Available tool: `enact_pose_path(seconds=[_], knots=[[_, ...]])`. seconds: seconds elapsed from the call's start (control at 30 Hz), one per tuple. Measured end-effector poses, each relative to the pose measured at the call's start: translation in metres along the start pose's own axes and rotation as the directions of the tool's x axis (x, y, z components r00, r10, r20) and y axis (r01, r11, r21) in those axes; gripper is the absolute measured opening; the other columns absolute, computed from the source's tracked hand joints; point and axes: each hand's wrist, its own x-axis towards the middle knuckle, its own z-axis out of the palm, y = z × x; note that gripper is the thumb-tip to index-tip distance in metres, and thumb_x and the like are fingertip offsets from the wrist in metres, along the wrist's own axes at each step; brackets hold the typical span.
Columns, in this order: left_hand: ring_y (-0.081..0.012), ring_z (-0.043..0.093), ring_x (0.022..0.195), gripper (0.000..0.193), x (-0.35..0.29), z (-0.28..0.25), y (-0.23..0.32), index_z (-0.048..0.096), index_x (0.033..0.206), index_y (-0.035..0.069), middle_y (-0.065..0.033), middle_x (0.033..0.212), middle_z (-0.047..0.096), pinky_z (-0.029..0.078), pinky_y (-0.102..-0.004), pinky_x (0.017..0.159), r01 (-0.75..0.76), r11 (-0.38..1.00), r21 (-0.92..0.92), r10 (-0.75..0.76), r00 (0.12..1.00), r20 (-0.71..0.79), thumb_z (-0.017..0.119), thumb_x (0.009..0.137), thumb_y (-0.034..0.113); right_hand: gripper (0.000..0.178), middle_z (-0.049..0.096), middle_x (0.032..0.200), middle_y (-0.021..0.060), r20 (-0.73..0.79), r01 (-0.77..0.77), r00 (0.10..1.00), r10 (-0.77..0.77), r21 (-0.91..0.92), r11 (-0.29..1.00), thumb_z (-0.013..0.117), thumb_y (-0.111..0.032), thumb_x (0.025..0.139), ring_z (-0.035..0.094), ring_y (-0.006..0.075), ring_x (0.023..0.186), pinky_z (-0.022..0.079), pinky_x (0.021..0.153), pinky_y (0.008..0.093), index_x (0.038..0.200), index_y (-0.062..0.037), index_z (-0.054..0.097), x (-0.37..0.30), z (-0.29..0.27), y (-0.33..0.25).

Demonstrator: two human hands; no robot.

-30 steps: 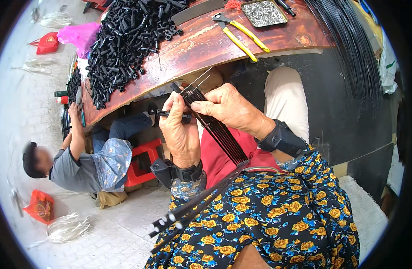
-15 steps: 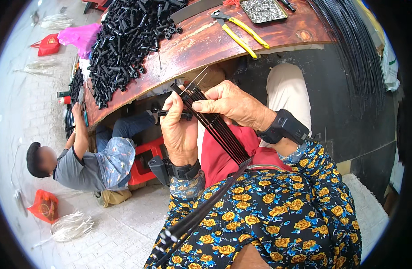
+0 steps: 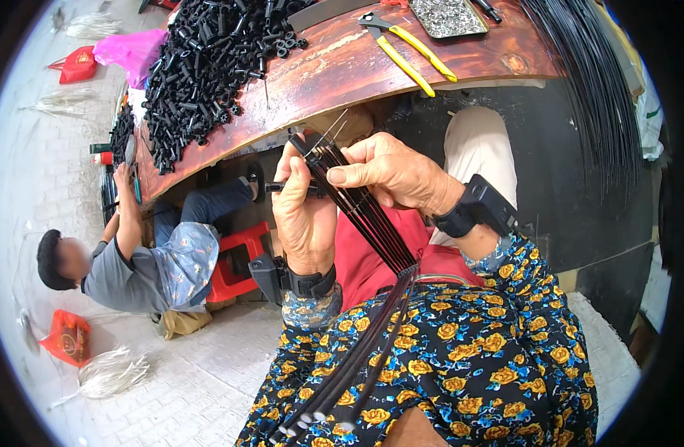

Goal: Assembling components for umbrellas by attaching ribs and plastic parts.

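Observation:
Over my lap I hold a bundle of thin black umbrella ribs [image 3: 379, 237], slanting from upper left to lower right, their pale-tipped lower ends fanned over my patterned top. My left hand [image 3: 304, 216] is closed around the upper end, beside a black plastic tube [image 3: 303, 147]; another dark piece [image 3: 276, 187] sticks out sideways behind its thumb. My right hand [image 3: 383, 171] pinches the ribs near the top between thumb and fingers. Thin bare wire ends [image 3: 333, 127] jut up between the hands. Exactly how the ribs join the tube is hidden by my fingers.
A wooden table [image 3: 334, 74] bears a heap of black plastic tube parts [image 3: 200, 74], yellow-handled pliers [image 3: 409, 56] and a tray of small metal pieces [image 3: 450, 16]. Long black rods [image 3: 591, 82] hang at the right. A co-worker [image 3: 141, 261] sits left by a red stool [image 3: 237, 264].
The lower ends of the ribs have swung right and spread apart. Both hands keep their grip, with the tube's top now showing more clearly beside the left fingers.

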Motion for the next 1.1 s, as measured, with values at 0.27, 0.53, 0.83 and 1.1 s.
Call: enact_pose_path(seconds=[0.27,0.53,0.83,1.1], knots=[[-0.032,0.059,0.112,0.043,0.0,0.017,-0.002,0.043,0.134,0.004,-0.0193,0.115,0.062,0.047,-0.0425,0.097,0.038,0.997,-0.064,-0.04,0.999,-0.02,0.057,0.096,0.017,0.021,0.064,0.071,-0.0008,0.089,-0.095,0.992,0.085,0.115,0.989,0.076,-0.023,0.081,0.046,0.0012,0.041,0.03,0.034,0.015,0.083,-0.0029,0.07,0.005,-0.004,-0.005],[-0.0269,0.06,0.11,0.043,0.007,-0.005,-0.002,0.046,0.137,0.011,-0.0142,0.116,0.062,0.049,-0.0397,0.096,0.011,1.0,-0.014,-0.013,0.993,-0.118,0.056,0.095,0.014,0.027,0.062,0.067,-0.0003,-0.069,0.039,0.997,-0.039,0.008,0.999,0.071,-0.027,0.087,0.046,0.0018,0.044,0.032,0.037,0.0163,0.082,-0.0013,0.07,0.007,0.002,-0.004],[-0.0174,0.061,0.102,0.04,0.005,-0.01,-0.007,0.05,0.134,0.004,-0.0077,0.114,0.063,0.049,-0.0334,0.092,-0.014,0.998,-0.062,0.001,0.977,-0.215,0.057,0.094,0.007,0.025,0.06,0.064,-0.0025,-0.253,0.11,0.959,-0.125,-0.071,0.991,0.069,-0.026,0.089,0.041,-0.0009,0.044,0.025,0.037,0.0167,0.087,-0.0011,0.067,0.006,0.015,0.005],[-0.0159,0.061,0.102,0.044,0.005,-0.008,-0.006,0.047,0.137,0.005,-0.0075,0.114,0.063,0.049,-0.0309,0.09,-0.008,1.0,-0.019,0.004,0.979,-0.206,0.057,0.095,0.01,0.045,0.064,0.105,0.0058,-0.106,0.217,0.974,-0.201,0.166,0.962,0.069,-0.009,0.088,0.062,0.0096,0.087,0.053,0.072,0.0228,0.128,0.0015,0.052,0.013,0.016,0.004]])
